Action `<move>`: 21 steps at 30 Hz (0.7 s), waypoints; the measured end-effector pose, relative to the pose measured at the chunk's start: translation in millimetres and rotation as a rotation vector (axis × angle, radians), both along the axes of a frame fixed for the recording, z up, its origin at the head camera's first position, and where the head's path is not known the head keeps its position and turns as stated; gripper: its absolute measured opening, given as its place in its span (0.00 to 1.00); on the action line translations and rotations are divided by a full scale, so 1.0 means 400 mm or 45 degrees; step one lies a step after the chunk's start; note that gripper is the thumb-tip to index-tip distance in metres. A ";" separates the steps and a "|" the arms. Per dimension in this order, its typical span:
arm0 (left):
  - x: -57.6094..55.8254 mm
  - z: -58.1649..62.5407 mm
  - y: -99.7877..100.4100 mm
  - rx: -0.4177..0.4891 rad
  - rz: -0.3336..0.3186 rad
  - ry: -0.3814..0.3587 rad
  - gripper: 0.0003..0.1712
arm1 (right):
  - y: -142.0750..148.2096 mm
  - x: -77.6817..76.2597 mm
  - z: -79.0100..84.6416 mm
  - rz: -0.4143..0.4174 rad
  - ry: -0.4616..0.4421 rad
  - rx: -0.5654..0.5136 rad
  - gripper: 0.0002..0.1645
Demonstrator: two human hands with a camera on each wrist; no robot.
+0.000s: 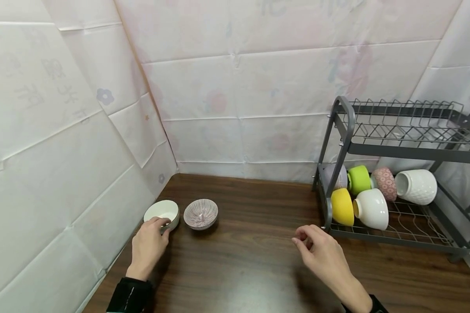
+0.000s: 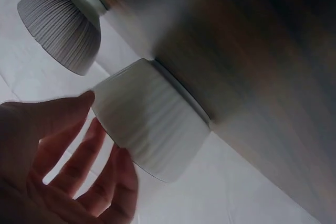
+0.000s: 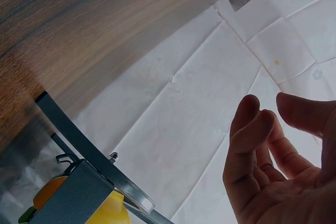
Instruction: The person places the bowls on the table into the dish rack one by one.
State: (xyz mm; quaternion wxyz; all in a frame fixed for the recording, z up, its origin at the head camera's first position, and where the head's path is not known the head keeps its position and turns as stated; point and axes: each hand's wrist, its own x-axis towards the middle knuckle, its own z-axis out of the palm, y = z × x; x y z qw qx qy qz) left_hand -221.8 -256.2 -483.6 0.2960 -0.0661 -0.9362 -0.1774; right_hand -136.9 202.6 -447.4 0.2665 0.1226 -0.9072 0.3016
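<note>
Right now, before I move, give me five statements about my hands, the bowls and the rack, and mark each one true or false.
1. The left hand holds the white bowl by its rim. True.
2. The right hand holds a bowl. False: the right hand holds nothing.
3. The yellow bowl is on the lower shelf of the rack. True.
4. The striped bowl is upside down. False: it stands upright on the table.
5. The striped bowl is nearer the left hand than the right. True.

Wht sheet w/ faint prints, prob. floral, hangs behind brn tbl.
</note>
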 end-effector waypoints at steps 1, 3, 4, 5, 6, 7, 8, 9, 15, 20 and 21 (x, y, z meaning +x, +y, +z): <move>-0.003 0.000 -0.004 0.008 0.000 0.012 0.13 | 0.000 0.000 0.000 -0.001 -0.002 0.000 0.15; -0.009 0.001 -0.010 0.021 -0.002 0.030 0.14 | 0.000 0.001 0.000 -0.003 -0.007 -0.001 0.15; -0.012 0.001 -0.013 0.021 -0.001 0.028 0.13 | 0.000 0.000 0.001 -0.003 -0.008 0.000 0.15; -0.015 0.002 -0.015 0.019 0.001 0.024 0.12 | 0.001 0.000 0.001 -0.002 -0.008 -0.001 0.15; -0.017 0.003 -0.017 0.017 0.001 0.013 0.12 | 0.001 0.000 0.001 -0.002 -0.007 -0.001 0.15; -0.019 0.004 -0.018 0.016 0.001 -0.002 0.11 | 0.001 0.000 0.001 -0.002 -0.004 0.001 0.15; -0.020 0.004 -0.020 0.014 0.002 -0.018 0.10 | 0.001 0.000 0.002 0.000 0.000 0.001 0.15; -0.022 0.005 -0.021 0.012 0.004 -0.035 0.09 | 0.002 0.000 0.002 0.003 0.004 0.002 0.15; -0.025 0.001 -0.024 0.007 0.001 -0.073 0.08 | 0.001 0.001 0.002 -0.004 0.002 0.005 0.15; -0.027 -0.001 -0.022 0.003 -0.008 -0.037 0.09 | 0.002 0.002 0.002 -0.010 -0.007 0.003 0.15; -0.027 -0.001 -0.022 0.002 -0.008 -0.029 0.09 | 0.002 0.002 0.002 -0.010 -0.003 0.003 0.15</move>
